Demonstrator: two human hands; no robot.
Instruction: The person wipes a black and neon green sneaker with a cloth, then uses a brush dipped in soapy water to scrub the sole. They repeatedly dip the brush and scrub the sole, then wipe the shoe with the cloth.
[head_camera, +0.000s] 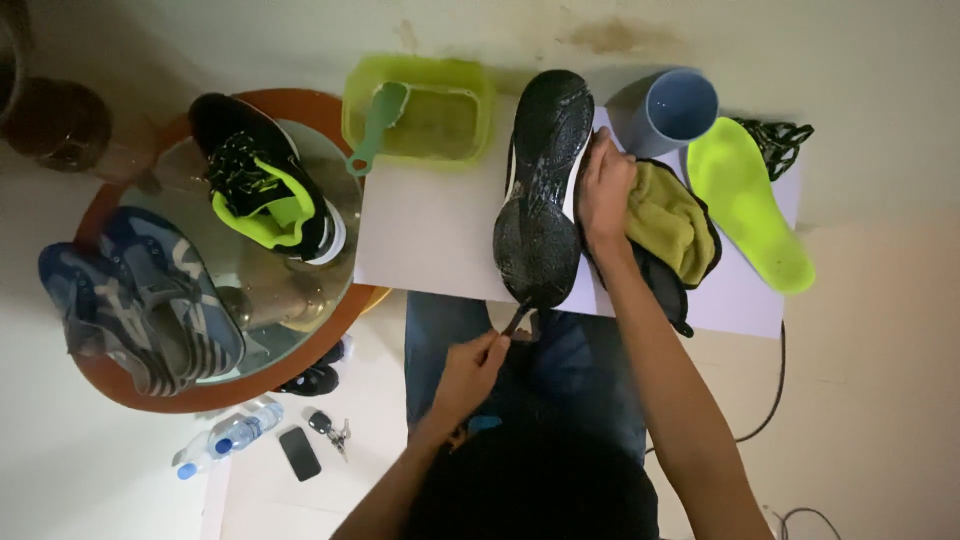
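Note:
A black sneaker (540, 190) lies sole-up on a white board (430, 230) across my lap. My right hand (603, 190) rests on the shoe's right side, pressing against a yellow-green cloth (672, 222) bunched on a black piece. My left hand (470, 365) pinches the pull tab at the shoe's heel, near my knee. A neon-green insole (745, 200) lies flat on the board's right end, with tangled laces (778, 140) behind it.
A green tub (420, 110) holding water and a green brush (375, 125) stands at the board's far edge, beside a blue cup (675, 108). A round glass table (215, 250) at left carries a black-and-green sneaker (265, 180) and blue sneakers (140, 300). Bottle, phone and keys lie on the floor.

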